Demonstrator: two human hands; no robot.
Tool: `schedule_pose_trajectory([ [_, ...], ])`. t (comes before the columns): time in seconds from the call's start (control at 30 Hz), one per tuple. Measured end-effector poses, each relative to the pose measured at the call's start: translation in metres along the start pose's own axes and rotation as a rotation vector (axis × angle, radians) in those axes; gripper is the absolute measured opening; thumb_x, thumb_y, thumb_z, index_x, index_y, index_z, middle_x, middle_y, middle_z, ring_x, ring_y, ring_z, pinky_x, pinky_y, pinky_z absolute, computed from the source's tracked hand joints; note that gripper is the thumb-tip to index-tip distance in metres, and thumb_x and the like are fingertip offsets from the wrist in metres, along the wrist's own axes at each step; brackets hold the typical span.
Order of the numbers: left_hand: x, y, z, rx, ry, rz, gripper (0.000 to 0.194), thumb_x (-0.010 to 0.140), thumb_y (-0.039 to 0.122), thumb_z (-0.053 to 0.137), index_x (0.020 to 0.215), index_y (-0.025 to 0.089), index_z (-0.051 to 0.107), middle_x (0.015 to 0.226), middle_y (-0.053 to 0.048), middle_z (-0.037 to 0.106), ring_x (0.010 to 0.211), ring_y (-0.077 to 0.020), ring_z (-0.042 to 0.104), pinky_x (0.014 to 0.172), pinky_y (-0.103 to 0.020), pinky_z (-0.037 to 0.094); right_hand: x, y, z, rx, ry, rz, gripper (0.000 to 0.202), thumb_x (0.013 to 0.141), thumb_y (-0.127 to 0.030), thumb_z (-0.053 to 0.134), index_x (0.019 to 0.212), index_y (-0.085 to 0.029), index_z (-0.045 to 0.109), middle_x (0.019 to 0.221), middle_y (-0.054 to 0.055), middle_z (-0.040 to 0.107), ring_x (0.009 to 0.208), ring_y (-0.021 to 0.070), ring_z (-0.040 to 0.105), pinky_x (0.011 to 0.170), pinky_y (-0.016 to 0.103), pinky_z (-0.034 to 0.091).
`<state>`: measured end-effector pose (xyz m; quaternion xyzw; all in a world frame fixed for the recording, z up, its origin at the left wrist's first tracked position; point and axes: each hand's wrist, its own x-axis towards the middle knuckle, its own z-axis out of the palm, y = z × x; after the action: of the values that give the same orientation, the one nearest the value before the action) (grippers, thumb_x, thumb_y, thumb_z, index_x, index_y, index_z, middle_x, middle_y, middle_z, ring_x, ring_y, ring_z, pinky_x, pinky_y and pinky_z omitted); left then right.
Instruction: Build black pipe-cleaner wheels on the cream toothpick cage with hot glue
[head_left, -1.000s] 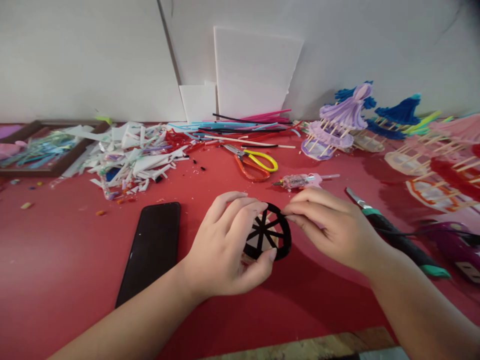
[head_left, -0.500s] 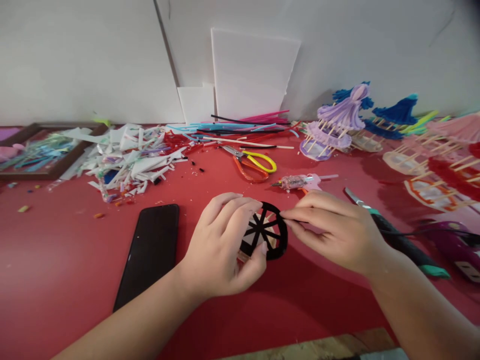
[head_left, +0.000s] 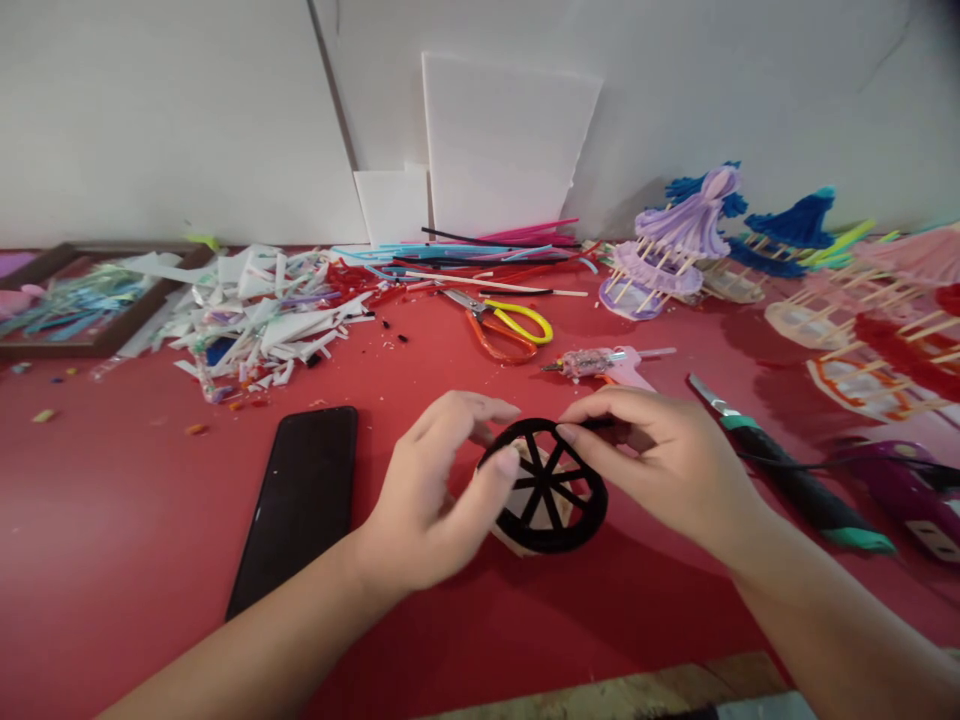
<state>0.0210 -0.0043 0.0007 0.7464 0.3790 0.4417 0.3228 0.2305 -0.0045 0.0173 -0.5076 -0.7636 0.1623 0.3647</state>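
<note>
A black fuzzy spoked wheel (head_left: 541, 482), seemingly of pipe cleaner, is held tilted above the red tabletop. Under it shows a pale disc-like piece (head_left: 517, 545), mostly hidden. My right hand (head_left: 660, 460) pinches the wheel's upper right rim between thumb and fingers, and a dark strand end shows by those fingers. On the left side my left hand (head_left: 431, 490) has its thumb and fingers apart around the rim. Its thumb tip overlaps the rim; whether it touches cannot be told.
A phone (head_left: 300, 505) lies left. Beyond are scissors (head_left: 502, 325), a glue gun (head_left: 600, 365), pipe cleaners (head_left: 465, 258) and white scraps (head_left: 262, 310). A utility knife (head_left: 795, 480) lies right, below small tiered models (head_left: 675, 240). White boards (head_left: 510, 145) lean on the wall.
The wheel has shifted right and toward me, showing more of its face. My left hand has loosened from it, its thumb and fingers spreading. My right fingers have moved onto the rim.
</note>
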Motion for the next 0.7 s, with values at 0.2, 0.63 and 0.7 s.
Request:
schedule_pose_trajectory([
  [0.2,0.006,-0.008,0.005,-0.354,-0.127,-0.398,0.028,0.089,0.034,0.055,0.107,0.015,0.065,0.095,-0.009,0.074,0.084,-0.0205,0.071,0.073,-0.033,0.06,-0.001,0.002,0.004,-0.123,0.068,-0.273,0.008,0.087,-0.013,0.06,0.085,-0.02,0.065,0.078,0.002,0.071,0.071,0.0129,0.066,0.067,0.024,0.052],
  [0.63,0.003,0.008,0.0,-0.051,-0.032,-0.016,0.018,0.087,0.022,0.056,0.1,0.017,0.067,0.091,-0.007,0.071,0.081,-0.0177,0.067,0.072,-0.03,0.057,-0.006,-0.013,0.003,-0.156,0.198,-0.36,0.015,0.084,-0.008,0.061,0.084,-0.023,0.06,0.074,0.002,0.067,0.067,0.0139,0.065,0.064,0.026,0.054],
  [0.7,0.004,0.01,0.0,0.016,-0.007,0.1,0.021,0.086,0.018,0.057,0.104,0.017,0.066,0.095,-0.008,0.071,0.086,-0.0184,0.067,0.075,-0.03,0.057,-0.007,-0.017,0.002,-0.169,0.216,-0.363,0.016,0.083,-0.008,0.061,0.085,-0.023,0.06,0.074,0.003,0.068,0.066,0.0144,0.065,0.063,0.027,0.054],
])
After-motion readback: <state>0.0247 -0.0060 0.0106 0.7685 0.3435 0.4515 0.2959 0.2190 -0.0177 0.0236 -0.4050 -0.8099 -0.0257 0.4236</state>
